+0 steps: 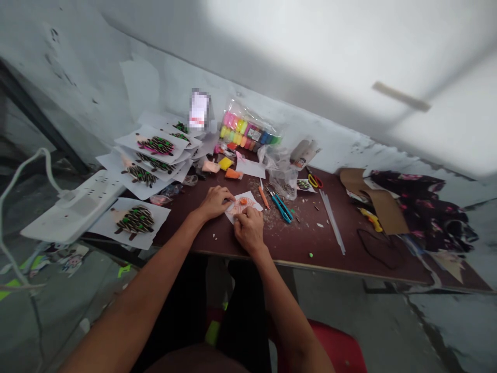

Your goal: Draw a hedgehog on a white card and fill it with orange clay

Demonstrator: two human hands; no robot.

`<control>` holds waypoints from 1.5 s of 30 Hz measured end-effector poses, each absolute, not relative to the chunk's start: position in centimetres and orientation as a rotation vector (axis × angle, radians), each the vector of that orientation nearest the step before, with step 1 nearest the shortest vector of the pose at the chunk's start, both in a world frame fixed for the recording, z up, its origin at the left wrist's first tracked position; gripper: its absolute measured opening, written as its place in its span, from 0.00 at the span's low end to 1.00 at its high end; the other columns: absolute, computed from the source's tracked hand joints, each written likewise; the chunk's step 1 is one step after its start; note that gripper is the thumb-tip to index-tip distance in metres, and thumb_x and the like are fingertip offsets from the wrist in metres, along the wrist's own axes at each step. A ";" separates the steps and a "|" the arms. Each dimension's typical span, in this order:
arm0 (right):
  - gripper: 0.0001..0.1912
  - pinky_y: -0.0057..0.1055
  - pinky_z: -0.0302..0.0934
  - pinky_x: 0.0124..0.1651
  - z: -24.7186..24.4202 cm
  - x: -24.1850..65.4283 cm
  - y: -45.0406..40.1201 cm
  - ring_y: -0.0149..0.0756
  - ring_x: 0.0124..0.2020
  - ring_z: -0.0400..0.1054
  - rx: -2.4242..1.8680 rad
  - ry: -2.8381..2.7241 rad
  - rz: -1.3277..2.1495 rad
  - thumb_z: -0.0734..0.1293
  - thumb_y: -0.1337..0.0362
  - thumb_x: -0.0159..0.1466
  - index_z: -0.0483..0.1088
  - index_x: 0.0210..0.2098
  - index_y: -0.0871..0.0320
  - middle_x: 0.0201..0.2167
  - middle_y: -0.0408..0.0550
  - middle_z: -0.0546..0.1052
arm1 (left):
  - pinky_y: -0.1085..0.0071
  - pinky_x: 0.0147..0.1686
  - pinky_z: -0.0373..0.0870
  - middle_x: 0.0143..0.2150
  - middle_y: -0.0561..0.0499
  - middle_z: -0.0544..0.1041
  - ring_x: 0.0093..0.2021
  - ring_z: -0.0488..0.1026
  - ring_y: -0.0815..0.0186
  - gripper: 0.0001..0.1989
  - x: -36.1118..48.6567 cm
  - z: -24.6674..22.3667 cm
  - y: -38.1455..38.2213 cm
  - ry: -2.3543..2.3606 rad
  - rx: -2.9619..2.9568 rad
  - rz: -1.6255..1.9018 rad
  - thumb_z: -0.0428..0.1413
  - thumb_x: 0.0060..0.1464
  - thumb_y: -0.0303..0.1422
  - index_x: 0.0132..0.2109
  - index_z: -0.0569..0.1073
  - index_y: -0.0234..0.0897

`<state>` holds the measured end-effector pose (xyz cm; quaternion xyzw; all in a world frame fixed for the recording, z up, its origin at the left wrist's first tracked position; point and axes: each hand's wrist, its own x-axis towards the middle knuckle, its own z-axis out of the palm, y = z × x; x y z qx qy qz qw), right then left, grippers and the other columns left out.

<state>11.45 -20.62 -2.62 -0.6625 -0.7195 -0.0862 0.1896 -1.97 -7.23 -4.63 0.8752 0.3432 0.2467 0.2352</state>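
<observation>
A small white sheet of paper (255,202) lies tilted near the table's front edge, with an orange pattern (234,208) and a rounded orange clay lump (243,201) on it. My left hand (216,202) rests at the paper's left edge, its fingers bent and thumb a little apart. Over the paper's lower part, my right hand (249,228) is closed, fingers curled and fingertips down on the orange pattern; whatever they pinch is hidden. Just right of the paper lie an orange-handled tool (264,198) and turquoise-handled tools (282,208).
Hedgehog pictures on paper (135,221) are stacked at left beside a white power strip (77,204). Behind are a bag of coloured clay (248,132), yellow clay (225,163) and a phone (199,110). Rightward lie scissors (315,181), clear sticks (332,223) and a yellow glue gun (371,219).
</observation>
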 end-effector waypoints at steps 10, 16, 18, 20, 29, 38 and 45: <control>0.20 0.36 0.48 0.44 -2.0 11.1 -20.2 0.42 0.42 0.60 -2.045 -1.993 -0.211 0.62 0.69 0.62 0.73 0.53 0.54 0.40 0.52 0.70 | 0.60 0.46 0.61 0.42 0.48 0.78 0.45 0.68 0.58 0.11 -2.0 -4.5 -7.3 0.934 2.405 0.663 0.53 0.55 0.31 0.40 0.81 0.42; 0.16 0.36 0.47 0.45 -1.8 10.8 -20.2 0.42 0.42 0.59 -2.093 -2.010 -0.258 0.62 0.61 0.67 0.72 0.53 0.52 0.41 0.52 0.70 | 0.60 0.46 0.61 0.42 0.48 0.77 0.45 0.68 0.58 0.12 -2.0 -4.5 -7.3 0.932 2.411 0.655 0.53 0.55 0.31 0.40 0.81 0.42; 0.18 0.36 0.46 0.44 -1.9 10.7 -20.2 0.42 0.42 0.59 -2.085 -2.006 -0.290 0.61 0.56 0.69 0.71 0.55 0.52 0.42 0.53 0.70 | 0.60 0.46 0.61 0.42 0.48 0.77 0.44 0.68 0.58 0.12 -1.9 -4.5 -7.3 0.936 2.410 0.653 0.52 0.54 0.30 0.40 0.81 0.42; 0.19 0.36 0.46 0.44 -2.0 10.7 -20.3 0.42 0.41 0.59 -2.064 -1.989 -0.319 0.59 0.55 0.71 0.70 0.57 0.53 0.42 0.53 0.70 | 0.60 0.46 0.61 0.42 0.48 0.77 0.45 0.68 0.58 0.12 -1.9 -4.4 -7.3 0.937 2.408 0.654 0.52 0.54 0.30 0.40 0.81 0.42; 0.14 0.35 0.47 0.44 -1.9 10.8 -20.4 0.40 0.40 0.59 -1.975 -2.003 -0.325 0.60 0.60 0.71 0.73 0.51 0.54 0.39 0.51 0.69 | 0.60 0.46 0.61 0.42 0.48 0.78 0.45 0.68 0.58 0.12 -1.9 -4.4 -7.3 0.934 2.412 0.657 0.52 0.55 0.31 0.40 0.81 0.42; 0.13 0.36 0.47 0.45 -2.4 10.8 -20.2 0.40 0.41 0.59 -2.004 -1.995 -0.350 0.60 0.61 0.70 0.74 0.46 0.55 0.39 0.51 0.71 | 0.60 0.47 0.62 0.42 0.48 0.77 0.45 0.68 0.58 0.12 -2.0 -4.4 -7.3 0.928 2.406 0.653 0.53 0.56 0.32 0.40 0.81 0.42; 0.15 0.35 0.48 0.43 -2.5 11.3 -20.5 0.40 0.40 0.60 -1.973 -1.949 -0.305 0.60 0.65 0.69 0.74 0.51 0.55 0.37 0.50 0.70 | 0.60 0.47 0.61 0.41 0.48 0.78 0.45 0.68 0.58 0.12 -2.0 -4.3 -7.3 0.934 2.402 0.647 0.53 0.55 0.32 0.40 0.81 0.41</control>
